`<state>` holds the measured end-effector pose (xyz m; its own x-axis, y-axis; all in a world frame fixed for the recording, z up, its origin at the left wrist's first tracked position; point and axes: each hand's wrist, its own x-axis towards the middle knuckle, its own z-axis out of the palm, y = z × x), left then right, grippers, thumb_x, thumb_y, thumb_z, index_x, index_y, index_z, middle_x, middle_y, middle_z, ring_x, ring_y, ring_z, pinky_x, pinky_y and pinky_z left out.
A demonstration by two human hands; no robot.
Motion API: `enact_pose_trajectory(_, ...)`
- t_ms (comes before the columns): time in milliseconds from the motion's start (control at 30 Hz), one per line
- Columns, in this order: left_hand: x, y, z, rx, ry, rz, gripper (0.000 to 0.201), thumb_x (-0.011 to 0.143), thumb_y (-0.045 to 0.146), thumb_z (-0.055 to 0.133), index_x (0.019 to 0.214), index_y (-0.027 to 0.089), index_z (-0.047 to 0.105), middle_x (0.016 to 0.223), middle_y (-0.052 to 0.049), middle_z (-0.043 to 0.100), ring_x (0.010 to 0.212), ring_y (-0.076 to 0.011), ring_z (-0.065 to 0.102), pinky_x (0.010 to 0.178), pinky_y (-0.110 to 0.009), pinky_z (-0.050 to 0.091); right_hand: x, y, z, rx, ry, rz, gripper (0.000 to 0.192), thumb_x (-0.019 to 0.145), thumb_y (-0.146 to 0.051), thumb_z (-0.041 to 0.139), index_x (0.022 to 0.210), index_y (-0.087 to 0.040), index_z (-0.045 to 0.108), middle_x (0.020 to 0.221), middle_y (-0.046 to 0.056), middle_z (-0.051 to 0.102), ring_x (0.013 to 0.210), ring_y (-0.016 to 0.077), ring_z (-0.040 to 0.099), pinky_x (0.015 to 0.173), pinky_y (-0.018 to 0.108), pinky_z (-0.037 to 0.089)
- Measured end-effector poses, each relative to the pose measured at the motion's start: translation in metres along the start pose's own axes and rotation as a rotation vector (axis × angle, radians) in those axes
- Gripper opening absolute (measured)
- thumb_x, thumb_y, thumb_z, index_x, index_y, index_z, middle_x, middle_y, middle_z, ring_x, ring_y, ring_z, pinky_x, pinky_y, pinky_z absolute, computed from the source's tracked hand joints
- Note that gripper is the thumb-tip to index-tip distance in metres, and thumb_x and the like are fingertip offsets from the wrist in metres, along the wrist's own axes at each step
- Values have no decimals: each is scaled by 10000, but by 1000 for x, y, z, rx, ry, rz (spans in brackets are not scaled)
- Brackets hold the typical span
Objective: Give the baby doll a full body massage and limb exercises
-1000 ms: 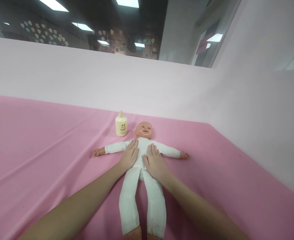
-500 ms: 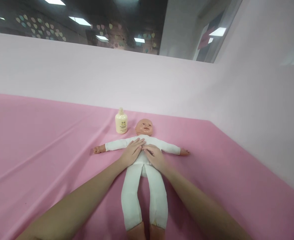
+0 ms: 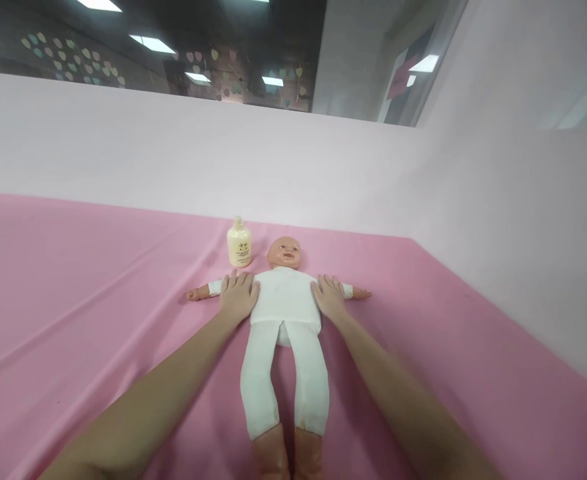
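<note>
Fingers [image 3: 233, 279] flat — doll [image 3: 284, 293] shoulders

Doll [image 3: 284, 300] in plain white suit, peach-tan head, hands and feet. Bottle [image 3: 238, 243] far left of its head: pale cream-yellow, small dark print, probably a logo. Sheet [image 3: 73, 300] solid pink. Far wall [image 3: 173, 153] pale pink, unpatterned.
</note>
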<state>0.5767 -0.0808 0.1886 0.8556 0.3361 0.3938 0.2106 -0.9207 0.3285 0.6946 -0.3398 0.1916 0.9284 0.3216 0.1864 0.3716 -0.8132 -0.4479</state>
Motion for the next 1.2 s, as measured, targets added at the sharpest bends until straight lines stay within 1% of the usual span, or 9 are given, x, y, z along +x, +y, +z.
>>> enact_pose_trajectory(200,2,-9,1,185,13,-39,476,989,412,308,1277,197,620,1354,-130,610,1377,-370,404,1180,-584,161,-2,-6,-9,-92,-28,21,574,1016,-410,275,1497,-128,412,1582,127,380,1503,310,238,1228,473,77)
enact_pose_trajectory(433,-3,-1,2,238,81,12,423,981,380,353,1207,168,642,1206,-166,647,1183,-367,510,1121,-581,227,-67,-91,-38,84,-294,-273,642,1006,-531,314,1570,-229,248,1677,117,92,1545,365,52,1202,605,102)
enact_pose_trajectory(567,-3,-6,6,207,112,26,381,966,368,399,1183,172,643,1190,-168,643,1180,-369,502,1121,-590,219,-118,-129,-66,100,-566,-684,554,1020,-521,298,1495,-263,419,1640,90,265,1546,337,94,1200,651,-11)
enact_pose_trajectory(733,3,-8,6,79,141,61,298,954,318,431,1128,188,635,1217,-152,631,1244,-356,469,1150,-607,174,-140,-146,-86,227,-778,-876,450,993,-524,422,1280,-257,643,1509,75,502,1483,292,319,1232,582,76)
enact_pose_trajectory(800,5,-5,1,-20,154,98,267,960,316,425,1081,192,628,1192,-142,635,1216,-326,496,1132,-568,243,-130,-145,-87,381,-734,-799,373,1008,-446,415,1160,-257,698,1364,49,633,1340,233,512,1192,483,275)
enact_pose_trajectory(867,6,1,-5,-110,131,134,277,979,359,401,1004,187,617,1080,-130,653,1090,-288,559,1025,-477,380,-109,-136,-83,487,-478,-608,330,998,-392,425,1103,-238,697,1223,54,689,1128,204,630,995,371,468)
enact_pose_trajectory(1000,4,12,-14,-161,-29,159,432,1018,429,282,858,197,608,872,-92,673,852,-242,606,769,-353,421,-53,-91,-61,370,-19,-343,270,971,-303,422,924,-194,665,1006,76,692,908,190,626,814,311,466)
enact_pose_trajectory(1100,2,16,-17,-135,-127,85,535,1022,452,233,761,200,626,835,-98,705,787,-236,622,692,-332,361,-26,-53,-45,100,-37,-113,391,994,-342,361,783,-176,644,822,89,695,781,207,611,755,320,418)
enact_pose_trajectory(1200,2,17,-19,-120,-170,21,608,1009,504,231,648,197,612,739,-103,694,714,-227,614,649,-327,310,-23,-34,-35,-66,-47,-28,417,1004,-362,345,827,-156,662,895,139,722,838,231,639,763,320,393)
